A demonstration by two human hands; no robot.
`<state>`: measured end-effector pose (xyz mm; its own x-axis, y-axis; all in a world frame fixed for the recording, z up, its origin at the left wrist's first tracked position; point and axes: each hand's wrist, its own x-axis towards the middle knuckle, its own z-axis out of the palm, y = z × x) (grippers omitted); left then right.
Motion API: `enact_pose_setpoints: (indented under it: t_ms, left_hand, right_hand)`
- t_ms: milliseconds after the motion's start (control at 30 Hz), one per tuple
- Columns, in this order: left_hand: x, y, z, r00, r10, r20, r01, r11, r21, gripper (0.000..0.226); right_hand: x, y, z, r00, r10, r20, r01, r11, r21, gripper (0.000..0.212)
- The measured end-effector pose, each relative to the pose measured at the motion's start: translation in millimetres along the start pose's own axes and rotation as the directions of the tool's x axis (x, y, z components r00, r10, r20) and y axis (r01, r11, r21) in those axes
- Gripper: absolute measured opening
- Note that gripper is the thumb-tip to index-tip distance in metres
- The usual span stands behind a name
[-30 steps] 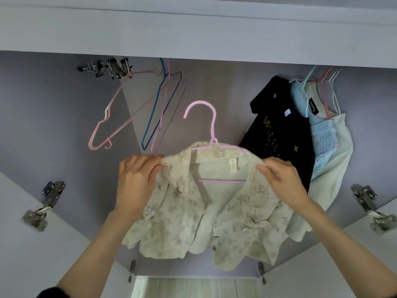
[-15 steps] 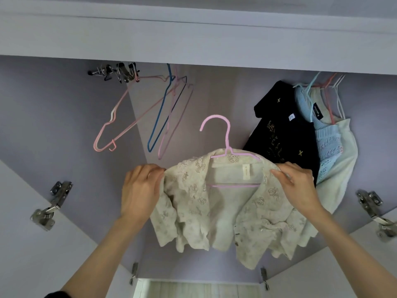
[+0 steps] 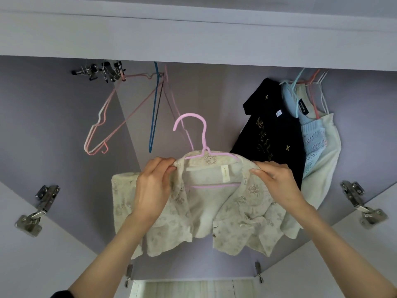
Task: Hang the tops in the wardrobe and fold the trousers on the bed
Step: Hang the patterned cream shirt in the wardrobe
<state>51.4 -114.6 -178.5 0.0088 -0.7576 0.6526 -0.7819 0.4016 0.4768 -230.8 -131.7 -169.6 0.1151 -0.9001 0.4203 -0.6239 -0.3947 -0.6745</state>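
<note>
A cream printed blouse [image 3: 217,209] sits on a pink hanger [image 3: 199,134], held up inside the open wardrobe below the rail. My left hand [image 3: 153,188] pinches the blouse's left shoulder by the collar. At the right shoulder, my right hand [image 3: 277,181] grips the fabric. The hanger's hook points up and left, free of the rail. The left sleeve spreads out behind my left wrist.
Empty hangers [image 3: 126,112] in pink and blue hang at the rail's left beside metal clip hangers [image 3: 103,72]. A dark top [image 3: 268,127], a light blue knit [image 3: 311,134] and a pale top [image 3: 324,160] hang at the right. Door hinges [image 3: 35,211] flank the opening.
Both hands have closed in toward the collar and raised the blouse slightly. The left sleeve has swung out to the left.
</note>
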Motion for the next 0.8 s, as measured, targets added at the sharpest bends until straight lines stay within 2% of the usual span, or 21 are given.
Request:
enact_pose_setpoints:
  t_ms: [100,167,233,300,333,400,467,600,733,800]
  left_hand:
    - [0.7,1.7,1.8,1.000,-0.008,0.018,0.008,1.000,-0.009,0.017]
    - [-2.2,2.9,2.9,0.999,-0.018,0.029,0.018,1.000,-0.002,0.015]
    - [-4.8,4.0,4.7,0.999,-0.024,0.036,0.024,1.000,0.004,0.017]
    - [-6.5,6.7,7.6,0.999,0.000,0.050,-0.001,1.000,0.006,0.014]
    - [-7.1,9.1,9.2,0.998,0.013,0.059,-0.013,1.000,0.005,0.014]
    - [-8.3,14.5,13.1,0.997,0.030,0.075,-0.030,1.000,0.001,0.015]
    - [-10.4,18.7,16.9,0.996,0.034,0.086,-0.032,0.999,-0.024,0.016]
    - [-15.5,20.1,20.9,0.993,0.015,0.119,-0.008,0.998,-0.055,0.015]
    - [-16.6,24.1,29.3,0.983,0.008,0.185,0.009,0.996,-0.091,0.012]
    - [-15.4,27.4,34.6,0.976,0.007,0.219,0.018,0.994,-0.109,0.012]
  right_hand:
    - [-2.0,-7.2,-0.5,0.999,-0.008,0.042,0.005,0.997,0.074,0.033]
    - [-2.3,-11.6,-3.8,0.986,-0.037,0.162,0.041,0.999,-0.020,0.032]
    - [1.5,-17.5,-7.8,0.952,-0.005,0.306,0.067,0.979,-0.192,0.043]
    - [6.1,-29.4,-9.3,0.944,0.025,0.328,0.040,0.981,-0.191,0.054]
    - [7.7,-37.2,-7.0,0.959,-0.014,0.282,0.054,0.990,-0.132,0.052]
    - [10.0,-55.6,3.0,0.976,-0.089,0.197,0.100,0.994,-0.043,0.033]
    - [10.9,-68.6,11.9,0.973,-0.094,0.210,0.099,0.995,-0.013,0.012]
    - [12.6,-69.0,12.5,0.947,0.043,0.317,-0.061,0.997,0.048,0.008]
    - [11.6,-55.1,2.4,0.867,0.179,0.465,-0.223,0.974,0.041,0.015]
    - [8.9,-46.5,-2.7,0.834,0.224,0.505,-0.308,0.947,0.090,0.019]
